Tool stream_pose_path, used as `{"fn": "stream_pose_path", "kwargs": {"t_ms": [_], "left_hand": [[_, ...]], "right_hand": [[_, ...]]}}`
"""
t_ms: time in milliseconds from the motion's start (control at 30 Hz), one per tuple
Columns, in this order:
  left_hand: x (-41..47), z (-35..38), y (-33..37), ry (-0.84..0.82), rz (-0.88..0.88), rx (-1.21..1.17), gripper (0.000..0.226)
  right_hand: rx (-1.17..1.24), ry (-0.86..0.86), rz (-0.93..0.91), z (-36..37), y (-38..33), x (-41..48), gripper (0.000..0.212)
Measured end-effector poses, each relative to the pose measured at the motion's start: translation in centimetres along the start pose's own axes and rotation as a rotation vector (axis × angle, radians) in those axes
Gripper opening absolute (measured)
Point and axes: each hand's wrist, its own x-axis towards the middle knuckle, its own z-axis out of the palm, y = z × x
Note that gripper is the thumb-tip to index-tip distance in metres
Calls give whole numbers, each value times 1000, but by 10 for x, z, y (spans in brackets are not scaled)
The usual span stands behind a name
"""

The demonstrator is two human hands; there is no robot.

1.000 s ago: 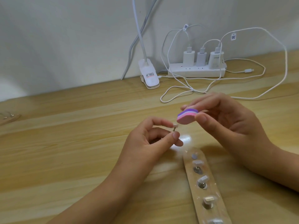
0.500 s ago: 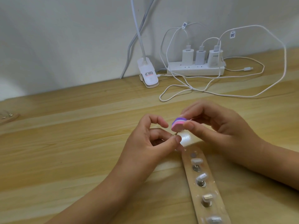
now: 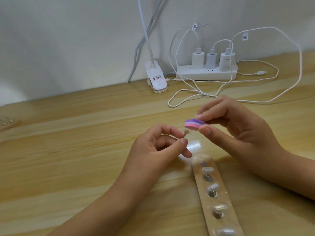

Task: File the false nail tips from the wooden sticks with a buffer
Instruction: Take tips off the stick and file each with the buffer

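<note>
Nail tip (image 3: 186, 133): small and blurred, pinched between thumb and index finger of the left hand (image 3: 153, 150), held in the air over the table (image 3: 68, 159). The other left fingers are curled in under it.

Right hand (image 3: 238, 132) pinches the buffer (image 3: 194, 124), an oval pad with purple, white and pink layers, thumb below and fingers on top. The buffer lies roughly flat, just above and to the right of the nail tip. Can't tell whether they touch.

Wooden stick (image 3: 221, 198) lies flat on the table just below both hands, running toward the near edge. A row of spare tips (image 3: 213, 186) stands on it, on small metal studs.

Further back, against the wall: white lamp clip (image 3: 156, 79), a power strip (image 3: 206, 74) with three chargers (image 3: 211, 60) plugged in, and white cables (image 3: 255, 99) looped across the table behind the hands.
</note>
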Motion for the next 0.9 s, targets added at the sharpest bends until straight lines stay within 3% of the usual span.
{"fn": "stream_pose_path", "kwargs": {"t_ms": [233,533,900], "left_hand": [[-1,0,0,-21,26,-40,7],[-1,-1,-3,-61,84,-36,15],[-1,-1,-3,-68,80,30,14]], "right_hand": [[33,-79,18,1,2,-2,16],[-223,-123,-110,0,1,1,18],[-189,-120,-5,0,-1,-1,17]]}}
